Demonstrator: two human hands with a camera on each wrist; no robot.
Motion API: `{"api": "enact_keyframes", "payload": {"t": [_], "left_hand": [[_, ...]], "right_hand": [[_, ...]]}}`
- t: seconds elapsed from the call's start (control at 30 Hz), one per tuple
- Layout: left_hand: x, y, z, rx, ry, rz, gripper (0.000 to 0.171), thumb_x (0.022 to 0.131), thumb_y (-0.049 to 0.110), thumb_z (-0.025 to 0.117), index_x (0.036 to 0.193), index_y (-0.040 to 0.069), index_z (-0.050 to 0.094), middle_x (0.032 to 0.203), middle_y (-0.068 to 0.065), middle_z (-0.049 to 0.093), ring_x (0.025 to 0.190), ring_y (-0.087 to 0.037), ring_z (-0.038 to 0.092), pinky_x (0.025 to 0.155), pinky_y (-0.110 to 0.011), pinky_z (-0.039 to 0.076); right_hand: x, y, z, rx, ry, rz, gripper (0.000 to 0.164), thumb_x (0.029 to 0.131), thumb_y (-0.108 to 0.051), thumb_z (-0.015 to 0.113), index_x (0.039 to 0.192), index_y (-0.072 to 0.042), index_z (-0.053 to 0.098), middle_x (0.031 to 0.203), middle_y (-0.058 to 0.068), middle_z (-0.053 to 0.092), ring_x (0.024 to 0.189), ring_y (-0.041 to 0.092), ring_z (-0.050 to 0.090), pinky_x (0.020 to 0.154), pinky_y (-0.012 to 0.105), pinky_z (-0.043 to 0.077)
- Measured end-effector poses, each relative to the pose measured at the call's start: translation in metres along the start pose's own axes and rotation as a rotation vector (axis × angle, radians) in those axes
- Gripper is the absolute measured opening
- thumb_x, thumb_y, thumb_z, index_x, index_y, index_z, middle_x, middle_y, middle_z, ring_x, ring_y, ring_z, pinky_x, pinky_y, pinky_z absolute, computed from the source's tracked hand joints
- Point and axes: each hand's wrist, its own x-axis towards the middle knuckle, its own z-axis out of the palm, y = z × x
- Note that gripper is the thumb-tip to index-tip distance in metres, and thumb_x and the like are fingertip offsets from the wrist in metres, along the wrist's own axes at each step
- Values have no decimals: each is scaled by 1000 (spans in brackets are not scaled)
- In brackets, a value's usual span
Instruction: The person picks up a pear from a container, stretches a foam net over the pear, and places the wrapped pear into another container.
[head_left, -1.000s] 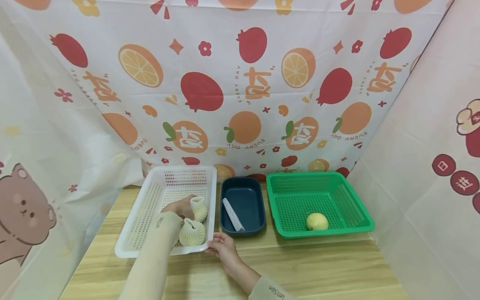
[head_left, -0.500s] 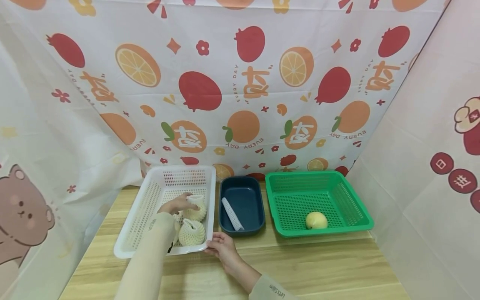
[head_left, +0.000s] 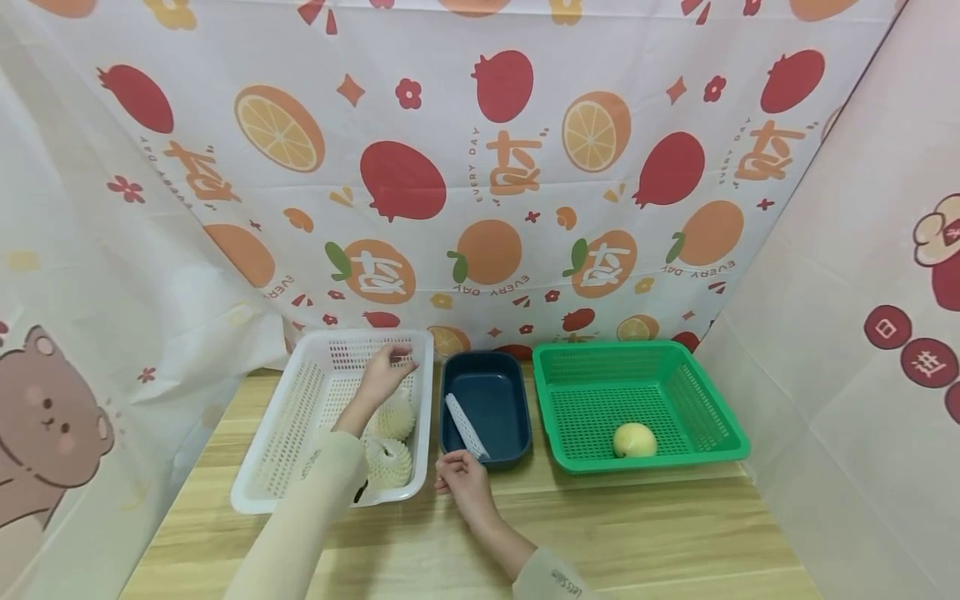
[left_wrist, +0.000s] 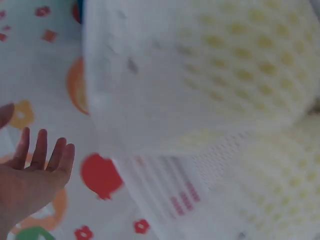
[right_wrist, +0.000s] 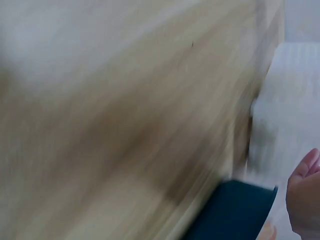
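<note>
In the head view my left hand [head_left: 382, 375] is raised over the white basket [head_left: 258, 467], holding nothing. The left wrist view shows the same left hand [left_wrist: 37, 175] with its fingers spread. Under it lie fruits in pale foam net sleeves, one net-wrapped fruit [head_left: 396, 415] and another net-wrapped fruit [head_left: 388, 465] nearer the front; my forearm hides part of the basket. My right hand [head_left: 467, 492], fingers loosely bent and holding nothing, hovers by the front edge of the dark blue tray [head_left: 498, 408]. In that tray is a flattened white foam net [head_left: 466, 427].
To the right stands a green basket [head_left: 648, 462] with a bare round yellow fruit [head_left: 634, 440] near its front. All containers sit on a wood-grain table [head_left: 637, 533]. A printed curtain [head_left: 555, 208] hangs right behind them.
My left hand has left the net-wrapped fruit and moved up and toward the back of the white basket. My right hand has let go of the basket's front right corner and shifted right.
</note>
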Motion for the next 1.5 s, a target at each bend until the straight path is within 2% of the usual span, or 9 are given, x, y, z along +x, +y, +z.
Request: {"api": "enact_keyframes", "payload": {"t": [0.17, 0.4, 0.6, 0.73, 0.97, 1.07, 1.27, 1.37, 1.5], "left_hand": [[-20, 35, 22, -101, 111, 35, 20, 88, 8, 60, 103, -6, 60, 97, -19, 62, 92, -31, 57, 79, -37, 46], [-67, 66, 61, -391, 92, -54, 18, 88, 5, 59, 103, -7, 58, 90, -13, 63, 84, -24, 59, 71, -28, 49], [-109, 53, 108, -509, 238, -116, 12, 86, -2, 57, 96, -9, 56, 79, -12, 60, 69, -16, 56, 63, -25, 50], [-132, 35, 140, -580, 338, -213, 11, 85, -4, 56, 94, -10, 53, 75, -7, 55, 63, -14, 53, 55, -20, 46], [-148, 11, 167, -601, 478, -329, 10, 86, -1, 58, 86, -4, 48, 70, -4, 49, 54, -11, 47, 47, -19, 41], [-149, 19, 169, -615, 431, -276, 10, 84, -2, 60, 82, -3, 50, 68, -3, 48, 53, -10, 46, 46, -18, 39], [-147, 66, 169, -672, 254, -145, 9, 83, -7, 58, 84, -8, 50, 71, -5, 50, 59, -13, 48, 51, -19, 40], [-138, 75, 180, -612, 221, -114, 9, 82, -4, 61, 85, -4, 52, 74, -4, 51, 64, -11, 48, 55, -19, 40], [-123, 72, 204, -517, 171, -98, 19, 82, 2, 64, 95, -1, 51, 88, -7, 52, 75, -14, 51, 63, -25, 45]], "right_hand": [[7, -13, -17, -89, 46, -84, 6, 87, 6, 54, 89, 12, 56, 74, 14, 57, 71, 45, 58, 63, 43, 53], [35, 9, -48, -139, 162, -122, 10, 88, -1, 57, 89, 10, 56, 73, 9, 56, 66, 34, 59, 61, 41, 53], [45, 12, -62, -202, 218, -168, 14, 89, -8, 59, 90, 6, 58, 76, 13, 58, 73, 44, 58, 65, 48, 52], [47, 14, -65, -233, 228, -185, 12, 89, -8, 59, 90, 5, 58, 77, 10, 57, 74, 41, 58, 64, 43, 53], [42, 14, -64, -360, 243, -194, 6, 89, -11, 60, 88, -5, 61, 74, 1, 58, 69, 22, 59, 58, 28, 50], [37, 11, -69, -389, 230, -269, 3, 89, -10, 61, 89, -6, 61, 77, 1, 59, 69, 16, 58, 60, 26, 50], [16, -29, -89, -394, 232, -486, 5, 87, 0, 61, 91, 3, 61, 80, 12, 61, 71, 23, 59, 61, 26, 51], [6, -57, -104, -415, 284, -525, 7, 85, 5, 60, 91, 9, 60, 81, 18, 61, 73, 27, 58, 63, 25, 50], [15, -66, -145, -467, 415, -460, 8, 86, -1, 62, 92, 4, 62, 84, 12, 62, 77, 19, 56, 64, 22, 47]]}}
